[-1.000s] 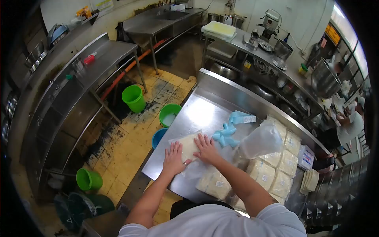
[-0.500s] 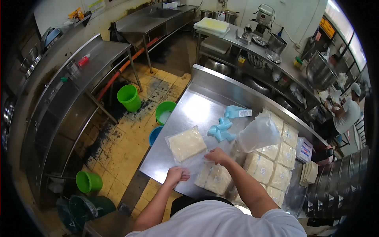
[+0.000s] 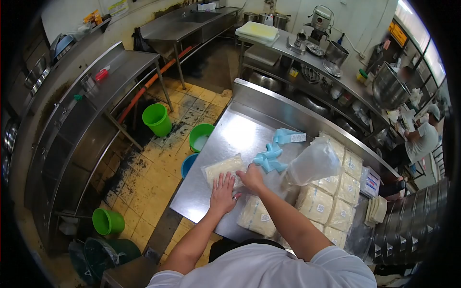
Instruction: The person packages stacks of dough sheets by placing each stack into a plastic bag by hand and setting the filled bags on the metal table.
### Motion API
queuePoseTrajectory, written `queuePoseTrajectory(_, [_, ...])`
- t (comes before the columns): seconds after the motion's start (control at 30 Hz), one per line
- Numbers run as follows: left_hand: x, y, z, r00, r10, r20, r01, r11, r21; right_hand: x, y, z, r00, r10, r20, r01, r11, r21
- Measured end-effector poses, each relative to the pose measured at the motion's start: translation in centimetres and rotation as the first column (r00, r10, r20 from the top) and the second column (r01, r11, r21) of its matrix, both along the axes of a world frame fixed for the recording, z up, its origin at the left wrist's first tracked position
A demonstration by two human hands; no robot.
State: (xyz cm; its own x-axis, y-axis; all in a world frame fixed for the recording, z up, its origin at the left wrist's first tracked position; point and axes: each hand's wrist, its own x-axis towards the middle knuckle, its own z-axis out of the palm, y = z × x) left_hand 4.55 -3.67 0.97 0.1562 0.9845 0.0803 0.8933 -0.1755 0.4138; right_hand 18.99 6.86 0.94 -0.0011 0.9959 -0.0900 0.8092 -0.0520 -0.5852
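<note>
A cream-coloured block in a clear plastic bag (image 3: 222, 168) lies on the steel table, its contents not clear enough to name. My left hand (image 3: 223, 196) rests flat on the near side of this packet, fingers stretched out. At the packet's right edge, my right hand (image 3: 251, 177) has its fingers bent round the plastic, thumb toward the left hand. A blue strip of labels (image 3: 270, 157) lies crumpled just beyond my right hand. Similar labelled packets (image 3: 317, 204) are stacked to the right, with one packet (image 3: 259, 216) near the table's front edge. Clear plastic bags (image 3: 314, 163) lie on the stack.
The steel table (image 3: 192, 201) has a raised back edge. Green buckets (image 3: 157, 120) and a blue bucket (image 3: 188, 164) stand on the floor to the left. Round metal containers (image 3: 408, 225) are stacked at right. A person (image 3: 422, 137) works at the far counter.
Both hands have moved from the bag's loose near end up onto the packet. That loose plastic no longer spreads toward me. My left hand has flattened out on top.
</note>
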Motion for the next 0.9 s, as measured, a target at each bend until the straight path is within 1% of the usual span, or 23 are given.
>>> queuePoseTrajectory(0.07, [0.2, 0.0, 0.6, 0.999, 0.042, 0.004, -0.043, 0.999, 0.004, 0.6, 2.1, -1.7, 0.994, 0.029, -0.102, -0.054, 0.966, -0.253])
queuePoseTrajectory(0.13, [0.6, 0.6, 1.5, 0.995, 0.097, -0.009, -0.097, 0.995, -0.011, 0.5, 2.4, 0.4, 0.958, 0.016, -0.287, -0.147, 0.886, -0.44])
queuePoseTrajectory(0.17, [0.3, 1.1, 1.2, 0.987, 0.12, 0.106, -0.125, 0.992, 0.035, 0.3, 2.4, 2.7, 0.927, -0.006, -0.374, -0.203, 0.832, -0.517])
queuePoseTrajectory(0.2, [-0.1, 1.6, 0.4, 0.965, 0.139, 0.223, -0.159, 0.985, 0.074, -0.1, 1.5, 6.6, 0.867, -0.009, -0.499, -0.279, 0.82, -0.5])
queuePoseTrajectory(0.23, [-0.3, 2.1, 0.1, 0.93, 0.149, 0.337, -0.196, 0.975, 0.109, -0.6, 0.9, 8.5, 0.819, -0.016, -0.573, -0.312, 0.826, -0.469])
queuePoseTrajectory(0.27, [-0.2, 2.0, 2.2, 0.862, 0.221, 0.456, -0.307, 0.944, 0.121, -1.0, 0.4, 9.7, 0.766, -0.023, -0.642, -0.34, 0.833, -0.436])
queuePoseTrajectory(0.3, [-0.4, 2.1, 3.4, 0.773, 0.27, 0.574, -0.32, 0.947, -0.016, -0.9, -0.2, 10.8, 0.707, -0.031, -0.707, -0.364, 0.841, -0.4])
queuePoseTrajectory(0.37, [-1.7, 2.4, 4.9, 0.548, 0.393, 0.738, -0.279, 0.918, -0.282, 0.9, -0.9, 14.0, 0.58, -0.006, -0.815, -0.385, 0.879, -0.28])
queuePoseTrajectory(0.4, [-2.1, 2.1, 5.2, 0.332, 0.528, 0.782, -0.197, 0.85, -0.49, 2.2, -1.6, 14.5, 0.512, 0.01, -0.859, -0.386, 0.896, -0.22])
queuePoseTrajectory(0.43, [-1.5, 1.1, 5.9, 0.074, 0.55, 0.832, -0.091, 0.834, -0.544, 3.7, -2.4, 14.0, 0.622, 0.025, -0.782, -0.285, 0.938, -0.197])
queuePoseTrajectory(0.47, [-1.1, 0.1, 6.8, -0.189, 0.559, 0.807, 0.023, 0.824, -0.565, 5.4, -3.2, 13.3, 0.722, 0.028, -0.691, -0.187, 0.97, -0.156])
queuePoseTrajectory(0.5, [-0.6, -0.6, 7.3, -0.434, 0.552, 0.712, 0.139, 0.822, -0.553, 6.8, -4.0, 12.9, 0.809, 0.019, -0.587, -0.093, 0.991, -0.096])
queuePoseTrajectory(0.53, [-0.4, -1.6, 6.7, -0.509, 0.58, 0.636, 0.299, 0.812, -0.501, 7.9, -5.9, 13.8, 0.844, -0.087, -0.529, -0.032, 0.977, -0.21])
queuePoseTrajectory(0.6, [1.2, -3.8, 6.4, -0.61, 0.562, 0.558, 0.377, 0.826, -0.419, 10.1, -9.6, 12.0, 0.732, -0.289, -0.616, -0.013, 0.899, -0.438])
queuePoseTrajectory(0.63, [2.2, -4.9, 6.9, -0.656, 0.556, 0.51, 0.411, 0.83, -0.376, 10.7, -12.0, 11.8, 0.582, -0.389, -0.714, -0.124, 0.825, -0.551])
queuePoseTrajectory(0.67, [3.1, -5.9, 7.7, -0.663, 0.553, 0.504, 0.414, 0.832, -0.369, 11.1, -14.4, 11.6, 0.412, -0.5, -0.762, -0.258, 0.737, -0.624])
queuePoseTrajectory(0.7, [3.3, -6.6, 8.0, -0.666, 0.567, 0.485, 0.445, 0.824, -0.351, 11.4, -15.8, 11.3, 0.234, -0.555, -0.798, -0.372, 0.708, -0.601])
queuePoseTrajectory(0.77, [3.6, -7.4, 8.2, -0.676, 0.589, 0.442, 0.501, 0.808, -0.309, 13.0, -17.5, 11.4, 0.223, -0.53, -0.818, -0.297, 0.763, -0.575])
queuePoseTrajectory(0.87, [2.9, -7.2, 7.2, -0.545, 0.626, 0.558, 0.449, 0.78, -0.436, 15.5, -18.0, 12.0, 0.369, -0.399, -0.84, -0.179, 0.856, -0.485])
queuePoseTrajectory(0.9, [2.8, -7.4, 6.7, -0.501, 0.628, 0.596, 0.432, 0.778, -0.456, 15.9, -18.3, 11.9, 0.384, -0.381, -0.841, -0.186, 0.86, -0.475])
